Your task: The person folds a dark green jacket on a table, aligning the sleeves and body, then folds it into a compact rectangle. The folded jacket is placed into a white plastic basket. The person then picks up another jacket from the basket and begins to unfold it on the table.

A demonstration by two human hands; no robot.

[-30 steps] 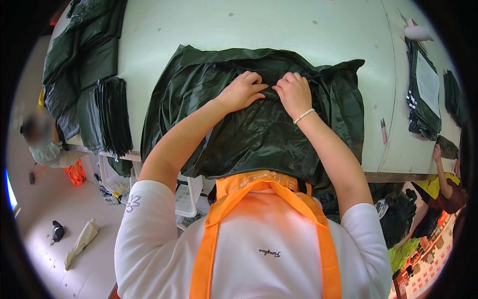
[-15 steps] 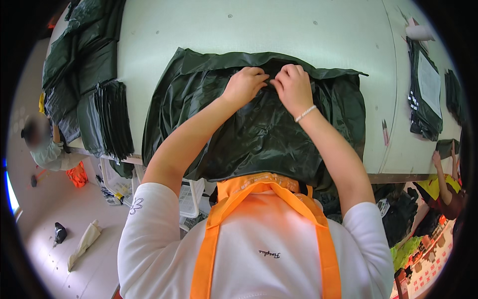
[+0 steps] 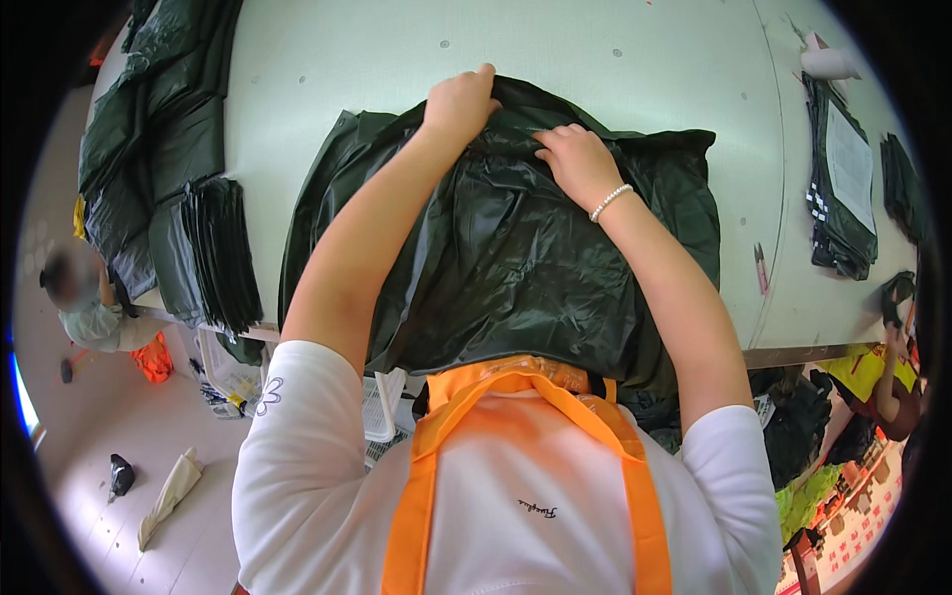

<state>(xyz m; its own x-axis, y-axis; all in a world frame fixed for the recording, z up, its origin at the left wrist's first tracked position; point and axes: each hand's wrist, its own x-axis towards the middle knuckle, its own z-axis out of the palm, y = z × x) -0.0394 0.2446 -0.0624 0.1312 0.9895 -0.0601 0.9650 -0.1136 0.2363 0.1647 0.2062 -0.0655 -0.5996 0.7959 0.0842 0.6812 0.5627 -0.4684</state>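
A shiny dark green piece of coated fabric (image 3: pixel 526 268) lies spread and wrinkled in front of me. Its near edge hangs over the table edge against my apron, and its far edge is folded and raised in the middle. My left hand (image 3: pixel 462 104) is closed on that far edge, with the fingertips partly hidden by the cloth. Just nearer and to the right, my right hand (image 3: pixel 580 167) pinches the fabric below the raised fold, its thumb and forefinger pointing left. A beaded bracelet (image 3: pixel 610 202) circles my right wrist.
Stacks of folded dark green pieces (image 3: pixel 188 139) fill the table's left side. On the right are small snips (image 3: pixel 761 268), a dark bundle with a paper sheet (image 3: pixel 850 164) and a white roll (image 3: pixel 830 63). Co-workers are at far left (image 3: pixel 84 297) and far right (image 3: pixel 892 382).
My left hand has moved away from me and slightly left, lifting the fabric's far edge into a peak. The right hand stays near its place, now flatter and apart from the left.
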